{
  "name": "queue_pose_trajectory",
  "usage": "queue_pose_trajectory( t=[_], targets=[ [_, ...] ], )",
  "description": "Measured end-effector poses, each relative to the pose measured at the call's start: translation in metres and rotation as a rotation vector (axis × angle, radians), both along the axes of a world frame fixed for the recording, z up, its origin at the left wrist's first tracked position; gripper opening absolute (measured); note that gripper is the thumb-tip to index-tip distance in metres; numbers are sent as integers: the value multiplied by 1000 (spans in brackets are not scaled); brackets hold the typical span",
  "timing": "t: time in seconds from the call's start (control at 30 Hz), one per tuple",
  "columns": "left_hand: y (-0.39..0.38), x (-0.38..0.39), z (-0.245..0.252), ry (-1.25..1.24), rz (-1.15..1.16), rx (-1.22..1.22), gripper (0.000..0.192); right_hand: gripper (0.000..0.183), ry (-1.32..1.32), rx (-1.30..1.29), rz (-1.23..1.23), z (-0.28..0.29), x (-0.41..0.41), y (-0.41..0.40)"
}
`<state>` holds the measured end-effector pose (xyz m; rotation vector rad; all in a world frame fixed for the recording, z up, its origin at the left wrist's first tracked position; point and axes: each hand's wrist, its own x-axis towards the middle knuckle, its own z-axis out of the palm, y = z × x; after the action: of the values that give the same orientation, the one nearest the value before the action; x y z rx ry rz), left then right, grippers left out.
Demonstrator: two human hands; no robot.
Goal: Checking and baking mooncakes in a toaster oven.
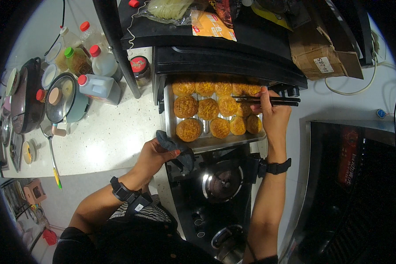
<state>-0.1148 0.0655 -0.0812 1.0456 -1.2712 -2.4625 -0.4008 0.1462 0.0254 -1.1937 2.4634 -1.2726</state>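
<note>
A metal baking tray point(214, 144) with rows of golden-brown mooncake-like pastries point(188, 130) sticks out of a black countertop oven point(224, 61). The back row lies partly in the oven's shadow. My right hand point(273, 114) holds a pair of dark chopsticks point(283, 101) over the tray's right side, their tips at the pastries of the middle row; whether they grip one I cannot tell. My left hand point(155, 156) pinches a dark grey folded cloth point(169, 141) at the tray's front left corner. Fingers and cloth hide that corner.
Below the tray lies a black gas hob with a round burner point(223, 181). On the left counter stand a lidded pot point(61, 99), a plastic jug point(100, 89), several bottles and a lidded jar point(140, 70). Food packets point(214, 26) and a cardboard box point(320, 56) sit above the oven.
</note>
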Motion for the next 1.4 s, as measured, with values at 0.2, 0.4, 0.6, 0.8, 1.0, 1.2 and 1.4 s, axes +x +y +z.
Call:
queue_pose_trajectory(
  t=[0.2, 0.4, 0.6, 0.8, 1.0, 1.2, 1.4],
  targets=[
    [-1, 0, 3, -16, -9, -6, 24, 33, 15, 22, -13, 1, 1, 0],
    [0, -1, 0, -12, 10, -9, 19, 32, -12, 18, -15, 2, 2, -1],
    [0, -1, 1, -6, 8, -22, 19, 29, -69, -27, -8, 0, 1, 2],
    [-1, -1, 2, -10, 5, -29, 20, 30, -56, 1, 7, 2, 0, 2],
    [-1, 0, 3, 1, 0, -15, 19, 30, -58, -5, -17, 1, -4, 5],
    [0, 2, -4, -12, -8, -15, 20, 29, -61, -52, -61, -5, 1, -1],
    [-2, 2, -2, 5, 0, 8, 20, 28, -89, 2, 17, 2, -7, -3]
  ],
)
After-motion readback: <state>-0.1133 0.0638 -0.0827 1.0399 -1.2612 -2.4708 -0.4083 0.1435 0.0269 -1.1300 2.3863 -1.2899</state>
